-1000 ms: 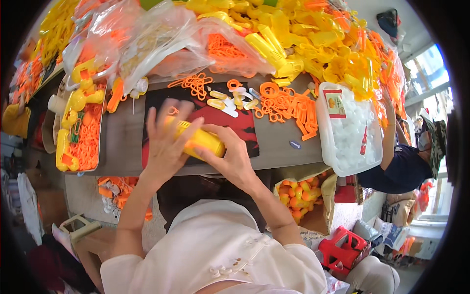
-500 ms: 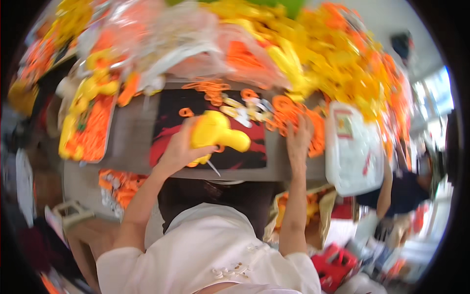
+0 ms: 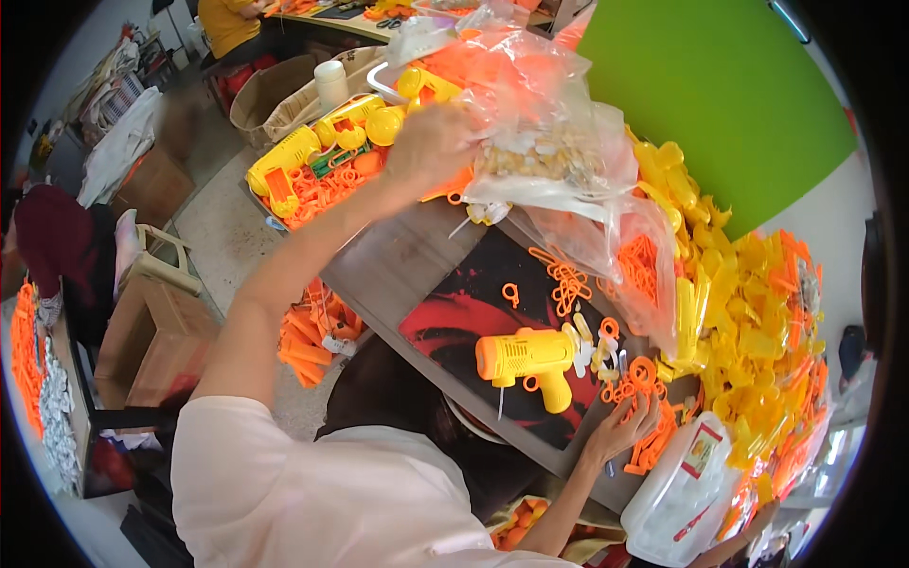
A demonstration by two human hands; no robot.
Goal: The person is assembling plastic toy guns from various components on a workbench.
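A yellow toy gun (image 3: 530, 358) with an orange end cap lies on the black and red mat (image 3: 454, 293). A thin white strip sticks out beneath its body. My left hand (image 3: 431, 151) is stretched away to the far left, between the parts tray and a clear plastic bag (image 3: 559, 142); its fingers are blurred and partly hidden. Beside the mat's right end, my right hand (image 3: 620, 431) rests with its fingers apart at a pile of orange rings and small parts (image 3: 644, 379). White and clear small pieces (image 3: 603, 352) lie just past the gun.
A tray of yellow shells and orange parts (image 3: 327, 189) stands far left. Yellow parts (image 3: 748, 331) heap up at the right, near a white plastic tub (image 3: 677, 492). A cardboard box (image 3: 156, 346) and orange pieces (image 3: 317, 331) are left of the table. Another person (image 3: 230, 24) sits beyond.
The toy gun has left my left hand and lies on the mat. My left hand has moved to the far left, while my right stays by the orange parts. The view has turned left.
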